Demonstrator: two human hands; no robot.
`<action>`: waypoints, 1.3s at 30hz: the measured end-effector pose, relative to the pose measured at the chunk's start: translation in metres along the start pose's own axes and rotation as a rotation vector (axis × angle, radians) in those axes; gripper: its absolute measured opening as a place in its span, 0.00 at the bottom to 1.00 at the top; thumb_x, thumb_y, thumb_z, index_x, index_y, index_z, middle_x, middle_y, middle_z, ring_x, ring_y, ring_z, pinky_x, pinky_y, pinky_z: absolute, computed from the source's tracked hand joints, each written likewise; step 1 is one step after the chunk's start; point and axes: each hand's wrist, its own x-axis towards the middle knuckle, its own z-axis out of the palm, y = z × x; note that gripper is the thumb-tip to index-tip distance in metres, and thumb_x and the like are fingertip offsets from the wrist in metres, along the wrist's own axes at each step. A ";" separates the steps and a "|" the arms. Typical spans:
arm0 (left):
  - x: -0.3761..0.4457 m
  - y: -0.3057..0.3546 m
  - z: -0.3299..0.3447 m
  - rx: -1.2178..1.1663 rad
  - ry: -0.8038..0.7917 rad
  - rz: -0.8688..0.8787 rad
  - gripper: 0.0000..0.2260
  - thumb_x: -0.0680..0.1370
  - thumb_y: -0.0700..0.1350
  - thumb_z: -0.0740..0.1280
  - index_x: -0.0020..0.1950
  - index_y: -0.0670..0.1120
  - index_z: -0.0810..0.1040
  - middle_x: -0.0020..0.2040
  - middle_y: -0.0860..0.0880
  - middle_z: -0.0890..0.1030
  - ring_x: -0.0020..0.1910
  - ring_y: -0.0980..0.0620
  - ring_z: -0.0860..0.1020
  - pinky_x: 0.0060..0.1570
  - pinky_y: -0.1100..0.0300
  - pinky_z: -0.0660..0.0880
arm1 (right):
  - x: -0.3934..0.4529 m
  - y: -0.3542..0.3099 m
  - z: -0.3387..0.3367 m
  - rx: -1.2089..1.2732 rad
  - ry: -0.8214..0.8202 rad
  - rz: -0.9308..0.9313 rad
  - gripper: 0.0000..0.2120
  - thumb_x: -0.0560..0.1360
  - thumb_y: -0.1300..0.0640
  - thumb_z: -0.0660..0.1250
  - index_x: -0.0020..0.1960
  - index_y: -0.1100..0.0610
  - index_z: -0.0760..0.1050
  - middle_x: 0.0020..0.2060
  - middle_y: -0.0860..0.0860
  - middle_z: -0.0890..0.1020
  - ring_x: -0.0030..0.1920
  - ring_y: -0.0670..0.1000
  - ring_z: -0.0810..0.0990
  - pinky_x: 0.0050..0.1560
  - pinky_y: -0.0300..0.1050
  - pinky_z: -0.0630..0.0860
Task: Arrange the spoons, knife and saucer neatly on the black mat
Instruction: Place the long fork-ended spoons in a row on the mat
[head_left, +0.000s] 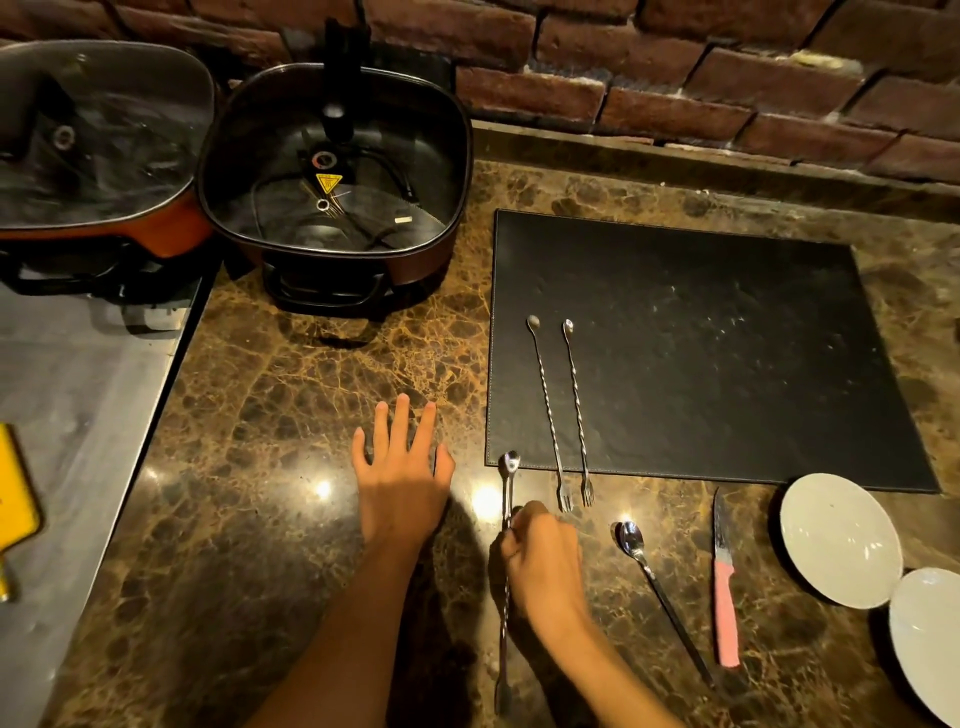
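Observation:
The black mat (701, 338) lies on the marble counter at right. Two long twisted bar spoons (545, 405) (575, 400) lie side by side along its left part, their fork ends overhanging the front edge. My right hand (543, 561) is closed on a third twisted bar spoon (508, 467), lying just left of the mat's front corner. Resting flat on the counter with its fingers spread, my left hand (402, 473) holds nothing. A plain long spoon (660, 587), a pink-handled knife (723, 587) and a white saucer (841, 540) sit in front of the mat.
A second white saucer (930, 639) sits at the bottom right corner. A dark electric pan (332, 176) with a cord inside and a lidded pan (93, 140) stand at the back left. A brick wall runs behind. A steel surface (78, 415) with a yellow object (15, 499) lies left.

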 end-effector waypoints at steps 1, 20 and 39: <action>0.001 -0.001 0.000 0.001 -0.005 0.002 0.25 0.84 0.56 0.45 0.80 0.53 0.63 0.81 0.44 0.65 0.80 0.43 0.63 0.76 0.38 0.60 | 0.011 -0.005 -0.005 0.012 0.011 -0.008 0.04 0.75 0.63 0.62 0.43 0.58 0.74 0.35 0.49 0.76 0.37 0.50 0.75 0.36 0.48 0.73; 0.004 0.001 -0.004 0.007 -0.111 -0.034 0.26 0.82 0.59 0.50 0.80 0.56 0.61 0.81 0.47 0.63 0.81 0.45 0.61 0.75 0.41 0.55 | 0.198 -0.073 -0.037 -0.002 0.127 0.052 0.05 0.77 0.65 0.63 0.50 0.66 0.74 0.52 0.67 0.79 0.53 0.70 0.79 0.45 0.56 0.74; -0.027 0.043 -0.020 -0.163 0.000 0.302 0.25 0.81 0.52 0.58 0.78 0.46 0.68 0.80 0.39 0.64 0.80 0.40 0.62 0.75 0.38 0.62 | -0.002 0.136 -0.081 0.006 0.073 0.149 0.08 0.72 0.52 0.72 0.48 0.54 0.78 0.43 0.51 0.84 0.46 0.54 0.82 0.49 0.48 0.77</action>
